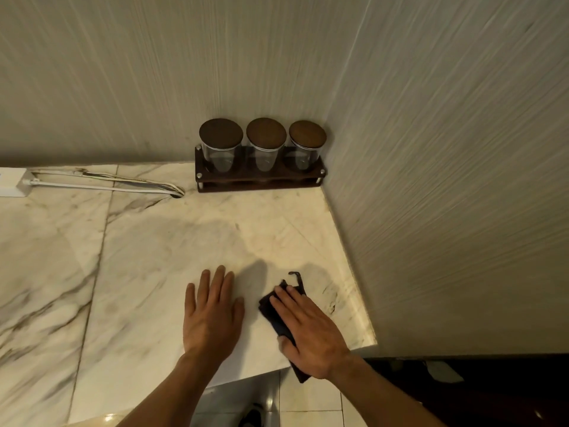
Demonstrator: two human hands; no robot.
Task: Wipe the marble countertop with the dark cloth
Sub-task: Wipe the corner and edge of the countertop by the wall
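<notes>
Fingers (215,282) of the left hand (212,315): spread wide and flat, palm down on the marble counter (138,257), holding nothing. Fingers of the right hand (308,331): extended and laid flat over the dark cloth (271,309), pressing it to the counter rather than gripping it, thumb at the cloth's near left edge.

Head view, near zone. Dark cloth: bunched under the right hand, close to the counter's near edge and near the right wall (446,180); one end hangs just past the near edge, a thin loop or tag, possibly a strap, sticks out on its far side. Left hand lies just left of the cloth, apart from it.

Head view, far zone. Dark wooden rack (261,180): set in the far right corner against both walls, carrying three clear glass jars (266,149) with round brown lids, upright in a row. White cables (107,183): run along the far edge from a white box (12,181) at far left into a hole in the counter. Tiled floor (308,405): visible below the near edge.
</notes>
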